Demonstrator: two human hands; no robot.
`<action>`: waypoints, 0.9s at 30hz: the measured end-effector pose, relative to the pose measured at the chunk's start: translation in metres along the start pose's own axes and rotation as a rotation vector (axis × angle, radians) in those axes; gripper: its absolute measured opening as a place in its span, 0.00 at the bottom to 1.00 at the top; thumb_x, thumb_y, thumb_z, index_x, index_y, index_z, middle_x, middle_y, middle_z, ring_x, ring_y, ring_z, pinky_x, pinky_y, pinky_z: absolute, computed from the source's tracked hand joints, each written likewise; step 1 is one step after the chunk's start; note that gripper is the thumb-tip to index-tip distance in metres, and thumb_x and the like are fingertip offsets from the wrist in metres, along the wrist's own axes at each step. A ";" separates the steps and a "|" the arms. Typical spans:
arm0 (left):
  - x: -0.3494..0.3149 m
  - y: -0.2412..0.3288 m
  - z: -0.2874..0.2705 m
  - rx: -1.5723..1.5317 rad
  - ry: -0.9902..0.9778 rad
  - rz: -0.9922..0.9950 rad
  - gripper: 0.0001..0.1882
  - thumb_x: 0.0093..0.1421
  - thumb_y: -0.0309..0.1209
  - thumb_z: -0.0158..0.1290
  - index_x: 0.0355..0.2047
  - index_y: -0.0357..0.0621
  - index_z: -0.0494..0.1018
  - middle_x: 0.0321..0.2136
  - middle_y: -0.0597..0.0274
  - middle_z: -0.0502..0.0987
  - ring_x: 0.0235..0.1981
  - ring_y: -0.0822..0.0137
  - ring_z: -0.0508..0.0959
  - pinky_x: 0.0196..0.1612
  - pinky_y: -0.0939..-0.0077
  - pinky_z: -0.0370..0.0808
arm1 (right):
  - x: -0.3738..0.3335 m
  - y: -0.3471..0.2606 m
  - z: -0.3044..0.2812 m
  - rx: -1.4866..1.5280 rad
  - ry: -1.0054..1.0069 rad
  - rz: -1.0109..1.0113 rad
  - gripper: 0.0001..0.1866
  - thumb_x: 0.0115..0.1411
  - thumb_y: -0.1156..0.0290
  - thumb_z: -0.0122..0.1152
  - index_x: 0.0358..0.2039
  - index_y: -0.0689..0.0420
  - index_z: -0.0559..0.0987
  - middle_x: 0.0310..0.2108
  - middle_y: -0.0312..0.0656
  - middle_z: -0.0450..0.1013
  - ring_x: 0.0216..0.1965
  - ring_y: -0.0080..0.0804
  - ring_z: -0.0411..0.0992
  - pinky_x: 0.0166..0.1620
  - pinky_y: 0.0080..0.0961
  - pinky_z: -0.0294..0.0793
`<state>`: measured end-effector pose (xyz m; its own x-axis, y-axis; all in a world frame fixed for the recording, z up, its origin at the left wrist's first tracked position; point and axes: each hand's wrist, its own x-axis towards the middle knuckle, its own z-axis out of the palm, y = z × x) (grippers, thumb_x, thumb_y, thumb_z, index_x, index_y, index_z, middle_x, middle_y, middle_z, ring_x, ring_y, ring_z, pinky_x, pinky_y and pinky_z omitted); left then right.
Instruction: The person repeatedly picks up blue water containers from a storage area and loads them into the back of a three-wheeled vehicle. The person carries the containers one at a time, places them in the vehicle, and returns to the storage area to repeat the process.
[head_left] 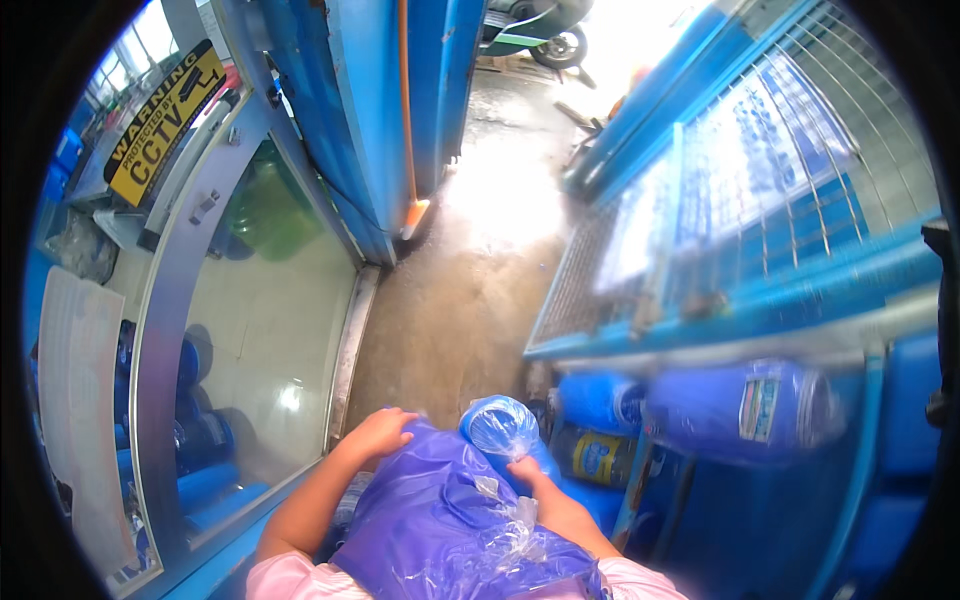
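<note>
A crinkled sheet of purple plastic (420,500) covers the area between my forearms, with clear film on its right part; whether I wear it or carry it, I cannot tell. My left hand (382,432) is at its upper left edge, fingers stretched out to the right and the thumb apart from them. Right of the purple plastic, a blue bottle (497,422) in clear wrap shows its round end. My right hand (526,472) is closed on the gathered film at this bottle, its fingers partly hidden.
At left stands a framed glass panel (270,330) with a yellow sign (165,130). A concrete floor passage (450,310) leads ahead to a scooter (550,40). At right, a blue wire-mesh panel (740,200) rises above a wrapped purple bottle (745,412) and a blue bottle (597,402).
</note>
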<state>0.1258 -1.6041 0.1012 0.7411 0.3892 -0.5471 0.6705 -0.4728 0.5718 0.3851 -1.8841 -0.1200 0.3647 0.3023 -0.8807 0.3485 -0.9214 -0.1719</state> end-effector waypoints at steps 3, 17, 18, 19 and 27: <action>0.017 -0.045 -0.036 -0.099 0.056 -0.087 0.24 0.52 0.36 0.50 0.50 0.44 0.68 0.43 0.47 0.71 0.46 0.51 0.70 0.50 0.62 0.67 | 0.036 -0.037 -0.031 -0.071 -0.021 -0.026 0.19 0.41 0.58 0.60 0.30 0.60 0.79 0.29 0.45 0.76 0.30 0.37 0.75 0.35 0.30 0.73; 0.351 -0.065 -0.312 0.226 0.038 0.135 0.23 0.51 0.36 0.51 0.49 0.44 0.69 0.40 0.48 0.72 0.44 0.51 0.72 0.47 0.62 0.69 | 0.125 -0.229 -0.205 0.689 0.076 0.338 0.22 0.44 0.60 0.59 0.32 0.67 0.77 0.28 0.48 0.75 0.26 0.34 0.74 0.31 0.31 0.72; 0.391 -0.047 -0.327 0.228 0.015 0.209 0.22 0.51 0.35 0.50 0.47 0.43 0.69 0.41 0.48 0.72 0.44 0.51 0.72 0.48 0.61 0.69 | 0.134 -0.244 -0.218 0.679 0.100 0.387 0.20 0.44 0.61 0.59 0.31 0.67 0.77 0.27 0.49 0.75 0.24 0.35 0.73 0.30 0.32 0.71; 0.433 -0.027 -0.340 0.253 0.000 0.282 0.20 0.52 0.34 0.49 0.45 0.42 0.70 0.41 0.48 0.73 0.45 0.50 0.71 0.48 0.61 0.69 | 0.145 -0.255 -0.231 0.751 0.121 0.389 0.18 0.44 0.62 0.59 0.30 0.65 0.77 0.26 0.47 0.74 0.23 0.34 0.72 0.29 0.32 0.70; 0.685 0.042 -0.478 0.403 -0.036 0.319 0.23 0.51 0.34 0.50 0.49 0.46 0.68 0.41 0.49 0.72 0.43 0.52 0.72 0.47 0.62 0.70 | 0.289 -0.333 -0.382 0.982 0.234 0.209 0.20 0.45 0.63 0.59 0.34 0.67 0.75 0.29 0.48 0.73 0.28 0.35 0.72 0.32 0.32 0.71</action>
<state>0.6787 -0.9791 0.0423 0.8999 0.1519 -0.4088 0.3389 -0.8336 0.4363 0.7043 -1.3970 -0.1486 0.5326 0.0568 -0.8445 -0.5617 -0.7227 -0.4028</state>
